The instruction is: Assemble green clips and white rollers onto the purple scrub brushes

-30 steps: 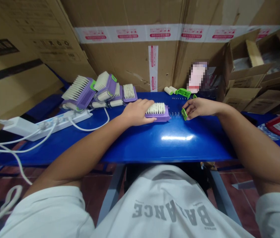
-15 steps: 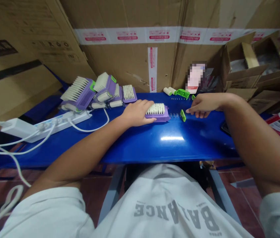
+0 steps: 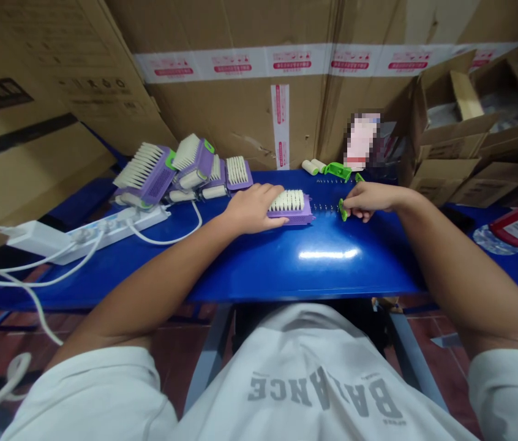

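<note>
My left hand (image 3: 255,208) is wrapped over the left end of a purple brush (image 3: 290,217) with cream bristles, which lies bristles up on the blue table (image 3: 277,269). To the right of the brush, a row of small metal screws (image 3: 326,208) lies on the tabletop. My right hand (image 3: 365,201) pinches a small green plastic piece (image 3: 342,209) at the end of that row. Behind it are another green part (image 3: 338,172), two cream rollers (image 3: 314,166) and a second row of small screws (image 3: 327,181).
Several purple brushes (image 3: 146,174) are piled at the back left. A white power strip (image 3: 98,236) with cables lies in front of them. Cardboard boxes (image 3: 452,135) stand at the back right, near a bottle with a red label (image 3: 516,228). A large carton (image 3: 231,116) forms the back wall.
My right hand has come slightly left and closed on the green piece, which has shifted a little to the right and up. The left hand stays on the brush.
</note>
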